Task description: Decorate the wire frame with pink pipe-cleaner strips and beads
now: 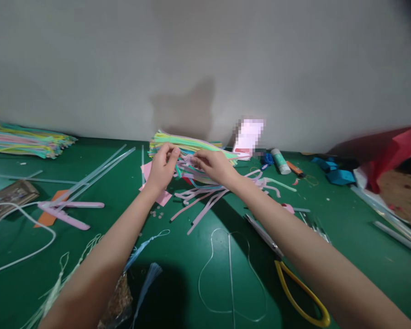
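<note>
Both hands meet in the middle of the green table, in front of a bundle of pastel pipe cleaners (192,145). My left hand (164,167) is closed in a pinch beside a small lilac twist of pipe cleaner (185,160). From the other side, my right hand (214,165) pinches the same small lilac piece. A short teal bit (178,171) pokes out under the left fingertips. Below the hands lie several loose pink pipe cleaners (205,208), fanned over the table. Fingers hide part of the held piece.
Yellow-handled scissors (303,297) lie under my right forearm, by a loop of thin wire (230,274). Blue tassels (147,283), a pink hair-straightener-like tool (68,212) and another pipe cleaner bundle (30,140) are leftward. A phone (248,137) leans against the wall; a glue stick (281,161) lies nearby.
</note>
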### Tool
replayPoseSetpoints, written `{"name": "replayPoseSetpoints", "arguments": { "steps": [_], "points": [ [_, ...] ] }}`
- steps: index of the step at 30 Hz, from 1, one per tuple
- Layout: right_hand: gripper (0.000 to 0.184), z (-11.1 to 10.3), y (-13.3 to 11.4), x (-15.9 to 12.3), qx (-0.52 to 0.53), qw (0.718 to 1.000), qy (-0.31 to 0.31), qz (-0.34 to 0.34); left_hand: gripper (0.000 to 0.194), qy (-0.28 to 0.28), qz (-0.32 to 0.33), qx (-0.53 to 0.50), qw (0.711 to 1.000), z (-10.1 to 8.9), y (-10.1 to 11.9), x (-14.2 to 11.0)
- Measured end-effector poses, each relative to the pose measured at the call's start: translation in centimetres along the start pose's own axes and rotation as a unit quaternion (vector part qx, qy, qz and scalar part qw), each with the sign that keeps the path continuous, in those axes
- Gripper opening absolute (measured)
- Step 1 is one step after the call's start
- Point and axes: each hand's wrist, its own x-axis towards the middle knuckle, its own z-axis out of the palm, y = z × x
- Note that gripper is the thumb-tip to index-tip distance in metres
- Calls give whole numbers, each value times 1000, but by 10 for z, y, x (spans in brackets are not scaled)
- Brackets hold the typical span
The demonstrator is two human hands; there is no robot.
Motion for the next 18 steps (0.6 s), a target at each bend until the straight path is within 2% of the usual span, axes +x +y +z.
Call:
{"name": "replayPoseSetpoints", "arguments": {
  "steps": [5,12,16,18],
  "points": [
    [29,-2,-1,-1,18,1000,18,15,31,6,10,-11,1000,2,-4,1],
    [33,-3,-7,0,24,997,35,60,20,26,54,24,998,-3,11,-2],
    [39,-4,-9,3,35,995,38,86,13,12,128,115,985,-5,12,-10],
    [42,-4,-7,5,43,994,44,94,12,-1,144,157,977,-7,9,-15]
  ]
}}
